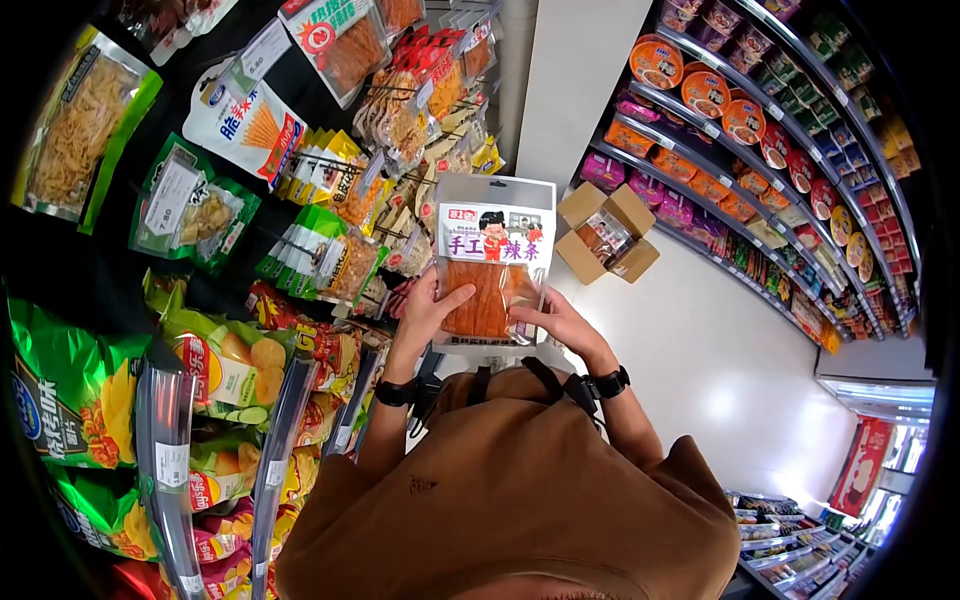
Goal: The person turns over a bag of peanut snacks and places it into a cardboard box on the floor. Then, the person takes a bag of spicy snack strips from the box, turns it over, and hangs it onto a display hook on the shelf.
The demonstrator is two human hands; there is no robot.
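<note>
A bag of spicy gluten strips (490,300) is held upright in front of my chest. Its top is white with purple lettering and a cartoon figure, and orange-red strips show through the clear lower part. My left hand (428,312) grips the bag's left side, thumb across the front. On the right side, my right hand (566,322) holds it the same way, thumb on the clear window. The fingers behind the bag are hidden. Just left of it, hanging snack packets (405,110) crowd the rack's hooks.
An open cardboard box (603,233) with packets inside stands on the pale floor (700,350). Shelves of instant noodle bowls (705,92) curve along the right. Chip bags (225,365) fill the lower left shelves. A white pillar (575,80) rises beyond the bag.
</note>
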